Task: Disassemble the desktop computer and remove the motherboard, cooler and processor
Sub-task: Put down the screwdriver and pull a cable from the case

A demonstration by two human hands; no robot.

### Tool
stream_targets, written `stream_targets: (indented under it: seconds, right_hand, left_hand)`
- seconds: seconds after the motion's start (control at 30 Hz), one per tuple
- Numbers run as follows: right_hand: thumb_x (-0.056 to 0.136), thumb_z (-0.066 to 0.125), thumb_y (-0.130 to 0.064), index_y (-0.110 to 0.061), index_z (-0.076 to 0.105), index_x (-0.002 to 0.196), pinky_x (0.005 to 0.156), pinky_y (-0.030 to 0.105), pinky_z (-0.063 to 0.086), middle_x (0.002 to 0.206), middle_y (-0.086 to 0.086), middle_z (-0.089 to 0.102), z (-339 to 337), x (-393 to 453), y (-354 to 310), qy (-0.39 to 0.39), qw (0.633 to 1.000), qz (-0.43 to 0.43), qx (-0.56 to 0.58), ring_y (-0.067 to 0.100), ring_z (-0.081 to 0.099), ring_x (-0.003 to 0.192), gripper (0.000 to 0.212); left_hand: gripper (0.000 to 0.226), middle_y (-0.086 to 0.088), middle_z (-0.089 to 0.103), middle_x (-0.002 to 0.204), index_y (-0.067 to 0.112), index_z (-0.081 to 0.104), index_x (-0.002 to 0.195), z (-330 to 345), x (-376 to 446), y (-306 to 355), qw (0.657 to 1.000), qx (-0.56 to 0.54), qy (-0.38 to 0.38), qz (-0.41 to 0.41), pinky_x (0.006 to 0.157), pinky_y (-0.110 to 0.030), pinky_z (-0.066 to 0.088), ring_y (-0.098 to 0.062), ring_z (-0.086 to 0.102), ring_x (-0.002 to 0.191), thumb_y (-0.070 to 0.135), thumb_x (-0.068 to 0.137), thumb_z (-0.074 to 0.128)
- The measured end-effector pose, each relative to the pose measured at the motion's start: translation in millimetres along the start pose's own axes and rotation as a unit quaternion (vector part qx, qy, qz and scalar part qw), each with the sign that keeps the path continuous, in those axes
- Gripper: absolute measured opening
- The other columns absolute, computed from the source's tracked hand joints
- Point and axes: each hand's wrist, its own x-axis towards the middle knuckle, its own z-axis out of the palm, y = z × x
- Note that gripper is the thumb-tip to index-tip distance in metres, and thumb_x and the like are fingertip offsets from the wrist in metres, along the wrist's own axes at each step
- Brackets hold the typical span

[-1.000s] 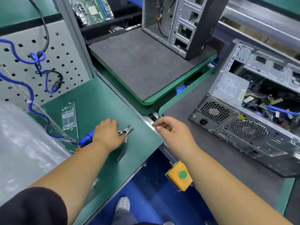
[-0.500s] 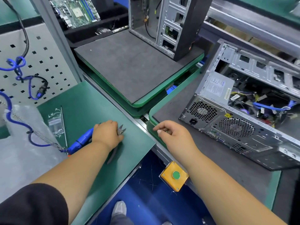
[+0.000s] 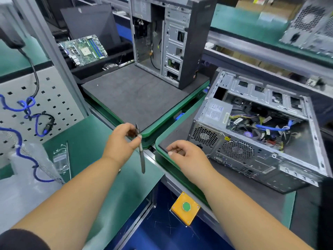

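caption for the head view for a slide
Left hand holds pliers above the green bench; right hand rests by the open computer case lying on its side.

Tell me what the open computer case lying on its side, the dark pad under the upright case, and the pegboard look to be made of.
Open computer case: bare sheet metal, probably steel; dull silver, with punched fan grilles and folded edges.
Dark pad: likely foam or rubber; matt grey, finely textured, with no shine.
Pegboard: seems to be painted metal, though plastic is possible; smooth pale grey with even square holes.
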Motion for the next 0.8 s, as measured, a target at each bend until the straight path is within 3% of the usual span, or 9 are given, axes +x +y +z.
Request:
stream_targets:
  seconds: [0.07, 0.13, 0.3, 0.4, 0.57, 0.7, 0.8]
  right_hand:
    - [0.087, 0.064, -0.037, -0.035, 0.065, 0.097, 0.082, 0.031, 0.050, 0.094, -0.015, 0.058, -9.8, -4.2, -1.3, -0.006, 1.000, -0.006, 0.001, 0.001, 0.054, 0.082, 0.011]
    - [0.082, 0.064, -0.050, -0.036, 0.062, 0.105, 0.087, 0.032, 0.049, 0.103, -0.015, 0.058, -20.8, -9.4, -2.3, -0.012, 1.000, -0.009, -0.010, 0.003, 0.056, 0.093, 0.027]
    - [0.060, 0.055, -0.076, -0.041, 0.054, 0.119, 0.091, 0.030, 0.047, 0.117, -0.019, 0.053, -56.1, -25.3, -6.6, -0.013, 1.000, -0.008, 0.006, -0.002, 0.054, 0.104, 0.069]
    - [0.058, 0.061, -0.077, -0.038, 0.050, 0.128, 0.099, 0.032, 0.046, 0.124, -0.018, 0.053, -73.3, -31.3, -10.1, -0.021, 0.999, -0.009, 0.048, 0.000, 0.054, 0.112, 0.081]
    - [0.060, 0.067, -0.070, -0.055, 0.049, 0.112, 0.096, 0.025, 0.046, 0.120, -0.025, 0.055, -129.9, -63.5, -4.3, -0.015, 0.995, -0.022, 0.101, -0.012, 0.055, 0.106, 0.057]
    - [0.062, 0.065, -0.063, -0.035, 0.041, 0.142, 0.102, 0.028, 0.043, 0.138, -0.013, 0.047, -170.5, -85.0, 10.4, 0.010, 0.993, -0.017, 0.118, -0.003, 0.050, 0.119, 0.088]
    - [0.060, 0.058, -0.055, -0.036, 0.034, 0.147, 0.106, 0.037, 0.040, 0.140, -0.012, 0.046, -197.1, -96.5, 22.8, 0.026, 0.992, 0.012, 0.123, 0.007, 0.048, 0.126, 0.092]
  left_hand:
    - [0.014, 0.005, 0.060, 0.089, 0.028, 0.057, 0.081, 1.7, 3.3, 25.2, 0.999, -0.047, -0.002, -0.010, 0.071, -0.022, 0.041, -0.006, 0.057, 0.082, 0.021, 0.081, 0.069]
    - [0.013, 0.002, 0.063, 0.087, 0.025, 0.058, 0.081, 4.6, 6.0, 52.3, 0.994, -0.106, -0.008, -0.019, 0.074, -0.025, 0.046, -0.012, 0.059, 0.078, 0.021, 0.083, 0.070]
    - [0.010, 0.011, 0.056, 0.071, 0.024, 0.059, 0.081, 18.5, 4.7, 120.1, 0.985, -0.162, -0.043, 0.024, 0.070, -0.029, 0.045, -0.010, 0.050, 0.068, 0.026, 0.081, 0.069]
    - [0.014, 0.013, 0.051, 0.067, 0.026, 0.058, 0.080, 27.0, 3.2, 153.7, 0.976, -0.201, -0.072, 0.044, 0.068, -0.029, 0.042, -0.009, 0.045, 0.065, 0.036, 0.076, 0.066]
    - [0.009, 0.010, 0.052, 0.073, 0.032, 0.060, 0.076, 64.1, -13.9, 228.0, 0.942, -0.301, -0.129, 0.075, 0.069, -0.024, 0.040, -0.009, 0.045, 0.070, 0.036, 0.071, 0.067]
    - [0.008, 0.006, 0.052, 0.075, 0.022, 0.058, 0.080, 97.5, -27.2, 267.8, 0.925, -0.334, -0.158, 0.090, 0.061, -0.012, 0.041, -0.005, 0.048, 0.065, 0.024, 0.077, 0.065]
    - [0.009, 0.002, 0.052, 0.077, 0.015, 0.056, 0.082, 124.1, -36.0, 292.8, 0.913, -0.353, -0.180, 0.100, 0.061, -0.011, 0.043, -0.005, 0.051, 0.064, 0.012, 0.084, 0.064]
